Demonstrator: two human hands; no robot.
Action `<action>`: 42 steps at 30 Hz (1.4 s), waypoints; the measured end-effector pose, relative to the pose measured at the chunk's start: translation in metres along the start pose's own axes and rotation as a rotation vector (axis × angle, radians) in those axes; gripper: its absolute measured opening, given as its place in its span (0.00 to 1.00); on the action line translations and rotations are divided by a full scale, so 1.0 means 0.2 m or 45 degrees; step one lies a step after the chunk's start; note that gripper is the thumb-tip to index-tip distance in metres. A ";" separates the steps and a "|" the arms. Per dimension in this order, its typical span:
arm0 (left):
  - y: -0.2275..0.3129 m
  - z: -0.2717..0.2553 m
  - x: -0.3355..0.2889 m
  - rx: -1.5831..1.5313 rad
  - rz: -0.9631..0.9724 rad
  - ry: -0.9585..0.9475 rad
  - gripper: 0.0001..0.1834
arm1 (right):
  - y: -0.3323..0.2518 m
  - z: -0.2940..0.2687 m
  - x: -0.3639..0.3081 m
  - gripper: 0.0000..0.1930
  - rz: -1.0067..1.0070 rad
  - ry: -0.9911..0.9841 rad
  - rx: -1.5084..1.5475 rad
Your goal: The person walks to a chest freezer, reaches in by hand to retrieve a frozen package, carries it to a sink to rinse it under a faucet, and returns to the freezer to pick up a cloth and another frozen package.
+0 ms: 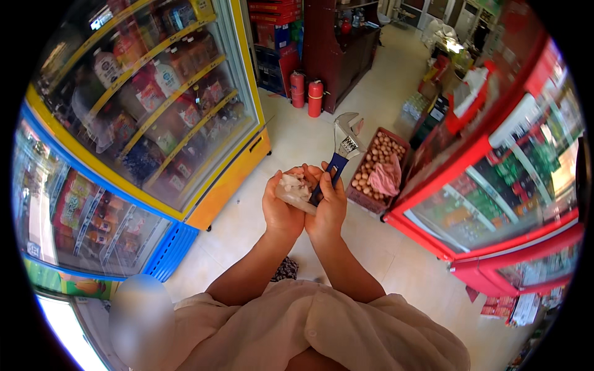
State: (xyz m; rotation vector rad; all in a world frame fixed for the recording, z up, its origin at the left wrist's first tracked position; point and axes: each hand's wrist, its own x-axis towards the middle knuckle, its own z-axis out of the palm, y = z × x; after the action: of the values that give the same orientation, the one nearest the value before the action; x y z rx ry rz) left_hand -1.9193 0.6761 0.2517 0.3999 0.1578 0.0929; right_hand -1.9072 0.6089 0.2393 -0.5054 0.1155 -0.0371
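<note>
Both hands are held close together in front of me at the middle of the view. My left hand [280,209] is cupped, with its fingers curled round a crumpled, translucent whitish plastic bag [295,190]; whether anything is inside the bag cannot be made out. Pressed up beside it, my right hand [328,212] grips an adjustable wrench [337,164] by its dark blue handle. The wrench's silver jaw end points up and away from me, slightly to the right. The lower end of the handle lies against the bag, between the two palms.
A yellow-framed display fridge [229,198] and a blue-framed one [170,247] stand on the left. Red-framed fridges [427,238] line the right. Ahead on the floor are a crate [365,201] of brown egg-like things with a pink bag, and two red fire extinguishers [315,99].
</note>
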 end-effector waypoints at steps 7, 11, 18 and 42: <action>-0.11 0.10 1.29 -0.083 -0.070 -0.148 0.20 | 0.05 0.04 1.25 0.15 -0.032 -0.002 -0.041; -0.27 0.28 1.93 -0.119 -0.233 -0.180 0.20 | -0.11 0.11 1.91 0.15 -0.113 0.110 -0.075; -0.72 0.62 3.01 -0.087 -0.466 -0.247 0.17 | -0.43 0.00 3.03 0.14 -0.315 0.212 0.025; -2.78 1.99 6.70 -0.149 -0.741 -0.092 0.15 | -2.11 -0.45 6.97 0.15 -0.493 0.308 -0.149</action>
State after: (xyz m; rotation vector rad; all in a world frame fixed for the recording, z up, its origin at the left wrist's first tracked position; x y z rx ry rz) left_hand -0.5006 0.1774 0.2141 0.2282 0.1912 -0.4833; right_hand -0.5367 0.1077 0.2245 -0.6332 0.2564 -0.4729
